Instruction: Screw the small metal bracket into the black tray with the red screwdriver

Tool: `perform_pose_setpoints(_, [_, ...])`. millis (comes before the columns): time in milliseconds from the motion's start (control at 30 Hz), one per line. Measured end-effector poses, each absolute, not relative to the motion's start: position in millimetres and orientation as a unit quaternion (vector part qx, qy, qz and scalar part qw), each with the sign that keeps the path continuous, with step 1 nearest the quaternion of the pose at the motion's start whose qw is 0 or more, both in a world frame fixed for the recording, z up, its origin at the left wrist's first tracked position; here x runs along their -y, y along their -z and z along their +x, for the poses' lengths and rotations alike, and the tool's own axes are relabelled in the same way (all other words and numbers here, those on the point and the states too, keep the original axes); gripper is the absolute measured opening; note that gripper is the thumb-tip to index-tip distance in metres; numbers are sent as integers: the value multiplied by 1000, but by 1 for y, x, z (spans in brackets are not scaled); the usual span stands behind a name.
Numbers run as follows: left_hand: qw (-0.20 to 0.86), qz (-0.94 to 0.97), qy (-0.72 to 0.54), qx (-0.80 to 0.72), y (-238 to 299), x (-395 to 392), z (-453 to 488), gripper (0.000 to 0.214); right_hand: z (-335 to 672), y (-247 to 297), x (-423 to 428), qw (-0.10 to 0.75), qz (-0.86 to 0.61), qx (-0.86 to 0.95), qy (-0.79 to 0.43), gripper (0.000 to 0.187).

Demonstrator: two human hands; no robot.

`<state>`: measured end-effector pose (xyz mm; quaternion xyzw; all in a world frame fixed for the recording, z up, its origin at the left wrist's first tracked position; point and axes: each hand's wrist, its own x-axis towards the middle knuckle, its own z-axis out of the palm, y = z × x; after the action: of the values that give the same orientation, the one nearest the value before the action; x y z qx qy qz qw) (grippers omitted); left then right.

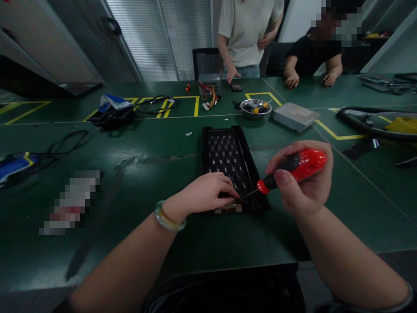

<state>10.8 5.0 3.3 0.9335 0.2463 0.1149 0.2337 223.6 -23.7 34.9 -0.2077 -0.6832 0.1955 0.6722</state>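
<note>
A black plastic computer front panel [224,150] lies on the green table in front of me, its patterned inner side up. A small circuit board [228,209] sits at its near end. My right hand [301,182] is wrapped round the handle of a red and black screwdriver [295,167], which slants down to the left. The shaft's tip meets the near end of the panel, beside the fingertips of my left hand [211,191]. Those fingers are pressed together over the circuit board; what they pinch is hidden. A bangle [167,217] circles my left wrist.
Beyond the panel stand a metal bowl [256,109] of small parts, a flat metal drive [295,115] and a power supply [209,83] with loose wires. A blurred-out object [73,202] lies left. Two people are across the table, one standing [249,34], one seated [312,56].
</note>
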Motion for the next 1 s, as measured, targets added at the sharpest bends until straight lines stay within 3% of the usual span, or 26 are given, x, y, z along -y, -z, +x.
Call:
perform_pose_setpoints(200, [233, 934, -117, -244, -4, -5, 11, 20, 227, -31, 19, 653, -230, 686, -221, 52])
perform_pose_setpoints(433, [223, 936, -110, -250, -3, -5, 11, 19, 229, -31, 22, 619, -284, 671, -293, 40])
perform_pose_setpoints(700, [230, 932, -119, -252, -3, -3, 12, 19, 235, -30, 19, 594, -345, 700, -194, 58])
perform_pose_setpoints(867, [230, 922, -148, -275, -8, -5, 7, 20, 232, -32, 21, 593, -319, 695, -253, 52])
perform_pose_setpoints(1000, [181, 876, -225, -387, -6, -15, -6, 23, 230, -33, 25, 586, -299, 690, -303, 45])
